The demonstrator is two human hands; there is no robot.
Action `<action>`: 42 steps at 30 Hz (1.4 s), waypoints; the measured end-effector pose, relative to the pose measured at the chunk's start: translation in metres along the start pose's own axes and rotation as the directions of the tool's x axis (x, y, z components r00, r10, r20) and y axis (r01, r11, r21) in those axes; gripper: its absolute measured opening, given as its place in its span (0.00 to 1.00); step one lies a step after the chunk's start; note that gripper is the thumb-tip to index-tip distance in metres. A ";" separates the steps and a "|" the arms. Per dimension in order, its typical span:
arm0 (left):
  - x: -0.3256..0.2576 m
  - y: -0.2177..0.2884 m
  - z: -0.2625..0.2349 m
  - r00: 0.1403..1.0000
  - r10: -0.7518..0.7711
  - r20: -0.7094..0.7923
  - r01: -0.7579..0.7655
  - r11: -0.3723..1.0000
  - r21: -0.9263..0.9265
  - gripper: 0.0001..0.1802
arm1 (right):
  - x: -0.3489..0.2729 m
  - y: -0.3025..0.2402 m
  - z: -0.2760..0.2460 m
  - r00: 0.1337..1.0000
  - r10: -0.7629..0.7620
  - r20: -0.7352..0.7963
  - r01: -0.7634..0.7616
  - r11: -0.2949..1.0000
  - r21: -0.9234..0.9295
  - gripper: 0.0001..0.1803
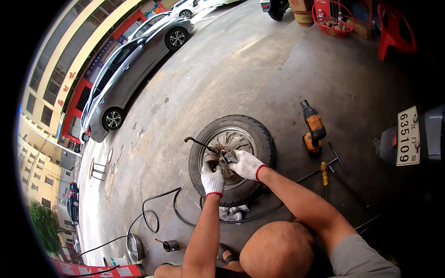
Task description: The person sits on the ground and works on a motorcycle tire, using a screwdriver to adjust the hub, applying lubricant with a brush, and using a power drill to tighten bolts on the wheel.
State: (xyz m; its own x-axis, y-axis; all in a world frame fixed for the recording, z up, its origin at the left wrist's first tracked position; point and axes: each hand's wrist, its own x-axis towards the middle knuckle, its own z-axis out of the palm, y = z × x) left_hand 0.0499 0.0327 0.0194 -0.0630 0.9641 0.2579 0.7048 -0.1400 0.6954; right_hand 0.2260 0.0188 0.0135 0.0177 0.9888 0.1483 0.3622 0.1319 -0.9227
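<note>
The wheel (pixel 242 135) lies on its side on the ground (pixel 162 120), a bent rod (pixel 200 142) reaching over its middle. There the gloved right hand (pixel 247 165) pinches a grey piece (pixel 229 157); the gloved left hand (pixel 212 179) curls close by, its grip too hidden to tell. Fitting or freeing that piece seems the step; the next move likely calls for steady alignment. Rightward lie a drill (pixel 314 128) and screwdriver (pixel 324 172).

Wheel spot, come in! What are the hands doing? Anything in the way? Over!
Left hand at the hub, grip unclear; right hand gripping a small grey part. Wheel flat on the ground. Bent rod jutting over the rim, black hose nearby.
</note>
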 end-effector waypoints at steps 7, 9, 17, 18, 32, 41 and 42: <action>-0.047 -0.043 -0.030 0.999 0.054 0.003 -0.054 0.991 0.119 0.10 | 0.004 -0.019 0.004 0.997 0.011 -0.079 -0.007 0.998 0.056 0.18; -0.053 -0.035 -0.028 0.994 0.112 0.015 -0.113 0.985 0.132 0.10 | 0.003 -0.020 0.005 1.000 -0.011 0.012 0.011 0.998 0.064 0.17; -0.064 -0.042 -0.023 0.962 0.249 -0.114 -0.232 0.962 0.140 0.08 | 0.001 -0.047 -0.001 0.999 0.014 0.047 0.004 0.936 -0.353 0.31; -0.068 -0.050 -0.027 0.966 0.231 -0.113 -0.214 0.966 0.142 0.08 | -0.006 -0.064 0.005 1.000 0.000 -0.017 -0.006 0.925 -0.380 0.32; -0.068 -0.056 -0.028 0.966 0.174 -0.191 -0.182 0.983 -0.024 0.11 | 0.002 -0.076 0.021 0.995 -0.101 0.024 0.094 0.789 -0.607 0.27; -0.065 -0.054 -0.030 0.969 0.163 -0.187 -0.168 0.986 -0.009 0.12 | -0.021 -0.057 0.004 0.976 0.172 -0.137 -0.165 0.984 0.062 0.12; -0.067 -0.059 -0.030 0.970 0.157 -0.184 -0.160 0.987 -0.004 0.12 | -0.033 -0.061 0.005 0.955 0.256 -0.151 -0.226 0.956 0.189 0.11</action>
State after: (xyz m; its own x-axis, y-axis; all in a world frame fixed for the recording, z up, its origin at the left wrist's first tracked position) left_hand -0.0085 -0.0304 -0.0191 -0.0807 0.8721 0.4826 0.7027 -0.2936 0.6481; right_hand 0.1991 -0.0214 0.0632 0.2503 0.9673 -0.0405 0.1660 -0.0841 -0.9825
